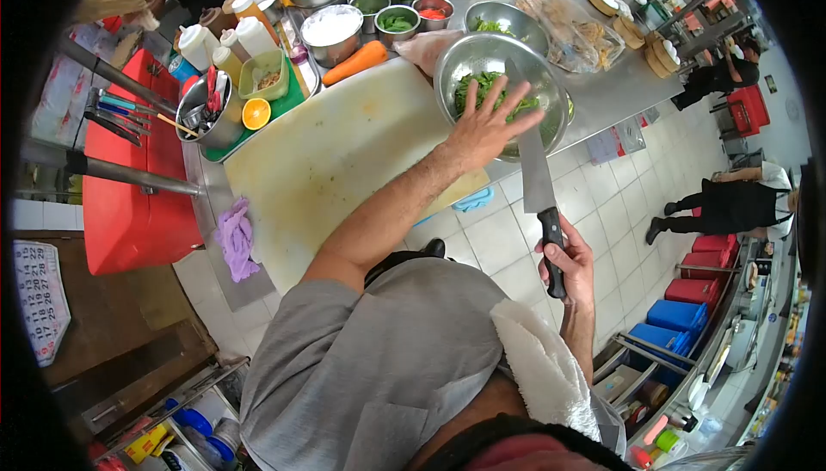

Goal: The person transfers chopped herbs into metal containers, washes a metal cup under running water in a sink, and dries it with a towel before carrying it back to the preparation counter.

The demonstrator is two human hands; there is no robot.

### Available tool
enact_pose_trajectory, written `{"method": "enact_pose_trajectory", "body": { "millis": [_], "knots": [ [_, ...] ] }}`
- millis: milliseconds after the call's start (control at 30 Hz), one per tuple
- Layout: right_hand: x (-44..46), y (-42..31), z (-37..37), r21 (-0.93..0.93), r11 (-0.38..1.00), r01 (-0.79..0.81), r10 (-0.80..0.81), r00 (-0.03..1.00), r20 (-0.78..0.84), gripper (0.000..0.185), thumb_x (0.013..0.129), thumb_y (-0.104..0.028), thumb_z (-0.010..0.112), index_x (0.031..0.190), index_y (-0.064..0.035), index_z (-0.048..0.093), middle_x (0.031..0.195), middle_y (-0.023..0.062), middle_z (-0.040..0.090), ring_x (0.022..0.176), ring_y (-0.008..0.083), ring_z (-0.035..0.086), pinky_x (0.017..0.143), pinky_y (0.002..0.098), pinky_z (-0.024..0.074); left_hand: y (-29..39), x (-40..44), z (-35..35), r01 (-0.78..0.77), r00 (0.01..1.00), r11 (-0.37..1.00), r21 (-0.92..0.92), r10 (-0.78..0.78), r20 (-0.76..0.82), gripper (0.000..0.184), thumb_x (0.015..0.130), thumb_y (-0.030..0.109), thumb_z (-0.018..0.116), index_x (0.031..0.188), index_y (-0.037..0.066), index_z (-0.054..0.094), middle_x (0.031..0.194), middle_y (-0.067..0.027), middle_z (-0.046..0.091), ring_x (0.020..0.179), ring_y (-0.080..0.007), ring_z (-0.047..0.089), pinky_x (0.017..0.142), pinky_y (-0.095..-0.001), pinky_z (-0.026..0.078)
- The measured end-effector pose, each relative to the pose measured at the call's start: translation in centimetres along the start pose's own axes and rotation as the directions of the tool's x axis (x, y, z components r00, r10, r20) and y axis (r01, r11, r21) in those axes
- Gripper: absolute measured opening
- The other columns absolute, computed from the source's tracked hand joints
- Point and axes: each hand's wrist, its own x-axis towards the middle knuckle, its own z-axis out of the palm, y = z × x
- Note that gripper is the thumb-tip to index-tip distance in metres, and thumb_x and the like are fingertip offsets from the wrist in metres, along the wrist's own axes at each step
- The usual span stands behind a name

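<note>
My left hand [492,124] is spread open, fingers apart, above a steel mixing bowl [551,84] at the cutting board's right end. Chopped green leaves [479,86] lie in this bowl, partly hidden by the fingers. My right hand [575,258] is wrapped around the black handle of a chef's knife [538,174]. The blade points away from me, and its far part passes behind my left fingers over the bowl. Whether blade and left hand touch, I cannot tell. The white cutting board [335,161] spreads beneath my left forearm, with small scraps on it.
Behind the board are a carrot [355,63], steel pots of ingredients [332,34] and a second bowl of greens [508,24]. Squeeze bottles [198,45], a utensil pot [209,110] and a halved orange [256,113] stand left. A purple cloth [237,239] lies nearby. Other people [744,204] stand at right.
</note>
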Motion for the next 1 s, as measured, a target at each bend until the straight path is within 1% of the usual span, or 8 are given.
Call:
{"method": "enact_pose_trajectory", "body": {
  "millis": [167, 333, 367, 467, 533, 667, 767, 1000],
  "knots": [
    [-1.5, 0.4, -2.1, 0.0, 1.0, 0.006, -0.006, 1.0, 0.03, 0.059, 0.079, -0.002, 0.065, 0.133, -0.0017, 0.042, 0.08, 0.0126, 0.062, 0.048, 0.013, 0.053, 0.041, 0.0238, 0.0411, -1.9, 1.4, 0.3, 0.264, 0.964, 0.964, 0.039, -0.263, -0.033, 0.072, 0.076, -0.003, 0.048, 0.141, 0.019, 0.029, 0.15, -0.0111, 0.011, 0.136, -0.0393, 0.013, 0.103, -0.0657, 0.012],
    [-1.9, 0.6, -2.3, -0.216, 0.974, 0.073, -0.085, 0.995, -0.046, 0.061, 0.078, -0.003, 0.067, 0.134, -0.0016, 0.041, 0.08, 0.009, 0.061, 0.052, 0.0108, 0.053, 0.044, 0.022, 0.041, -2.6, 1.2, 0.1, 0.39, 0.915, 0.916, 0.09, -0.397, 0.073, 0.029, 0.084, 0.034, 0.057, 0.083, 0.009, 0.071, 0.12, -0.0125, 0.053, 0.125, -0.0315, 0.036, 0.098, -0.0701, 0.012],
    [-1.8, 0.7, -2.0, -0.253, 0.961, 0.109, -0.127, 0.99, -0.056, 0.061, 0.078, -0.003, 0.067, 0.134, -0.0013, 0.041, 0.08, 0.0085, 0.061, 0.053, 0.0105, 0.053, 0.044, 0.0215, 0.0408, -2.6, 1.8, -1.1, 0.436, 0.855, 0.896, 0.091, -0.443, 0.271, 0.022, 0.084, 0.028, 0.058, 0.093, 0.011, 0.069, 0.115, -0.0102, 0.055, 0.121, -0.0273, 0.04, 0.098, -0.0698, 0.01],
    [-1.1, 1.2, -1.2, -0.252, 0.953, 0.166, -0.171, 0.985, 0.003, 0.062, 0.078, 0.002, 0.065, 0.134, -0.0007, 0.04, 0.083, 0.0085, 0.062, 0.055, 0.0097, 0.054, 0.048, 0.0212, 0.0428, -2.8, 0.2, -1.2, 0.466, 0.842, 0.88, 0.088, -0.472, 0.263, 0.026, 0.081, 0.02, 0.059, 0.106, 0.011, 0.064, 0.116, -0.0089, 0.055, 0.117, -0.0261, 0.044, 0.097, -0.0711, 0.009],
    [-0.7, 1.5, -0.4, -0.258, 0.941, 0.219, -0.217, 0.976, 0.038, 0.063, 0.077, 0.008, 0.063, 0.135, -0.0005, 0.039, 0.087, 0.0088, 0.063, 0.059, 0.0091, 0.055, 0.051, 0.0219, 0.0452, -2.5, -1.8, -0.7, 0.286, 0.912, 0.956, 0.06, -0.253, -0.322, 0.037, 0.077, 0.011, 0.061, 0.114, 0.01, 0.058, 0.115, -0.0091, 0.055, 0.112, -0.0283, 0.048, 0.1, -0.0636, 0.019],
    [1.2, 2.9, 2.8, -0.357, 0.924, 0.139, -0.103, 0.988, 0.119, 0.063, 0.076, 0.006, 0.066, 0.134, -0.0072, 0.044, 0.092, 0.0071, 0.061, 0.072, 0.0091, 0.055, 0.062, 0.0216, 0.0472, -3.5, -8.3, -5.3, 0.432, 0.848, 0.896, -0.099, -0.441, -0.293, 0.037, 0.075, 0.008, 0.064, 0.111, 0.008, 0.057, 0.114, -0.0096, 0.055, 0.11, -0.0295, 0.049, 0.097, -0.0463, 0.034],
    [4.1, 6.0, 4.5, -0.588, 0.711, 0.386, -0.226, 0.917, 0.328, 0.058, 0.074, 0.004, 0.064, 0.129, -0.0041, 0.048, 0.1, 0.0107, 0.061, 0.084, 0.0175, 0.057, 0.074, 0.0302, 0.0475, -5.9, -16.6, -7.8, 0.602, 0.739, 0.788, -0.127, -0.61, -0.286, 0.028, 0.072, 0.005, 0.067, 0.099, 0.006, 0.06, 0.106, -0.0125, 0.056, 0.102, -0.0319, 0.053, 0.089, -0.0415, 0.043],
    [8.2, 8.9, 9.0, -0.872, 0.322, 0.368, -0.206, 0.926, 0.315, 0.052, 0.073, -0.006, 0.064, 0.123, -0.0178, 0.055, 0.095, 0.0123, 0.055, 0.083, 0.0309, 0.058, 0.072, 0.0373, 0.0481, -9.8, -27.8, -10.5, 0.775, 0.607, 0.632, 0.012, -0.74, -0.289, 0.019, 0.076, 0.01, 0.064, 0.095, 0.006, 0.062, 0.094, -0.0142, 0.057, 0.091, -0.0319, 0.055, 0.08, -0.0411, 0.045]
  ]
}}
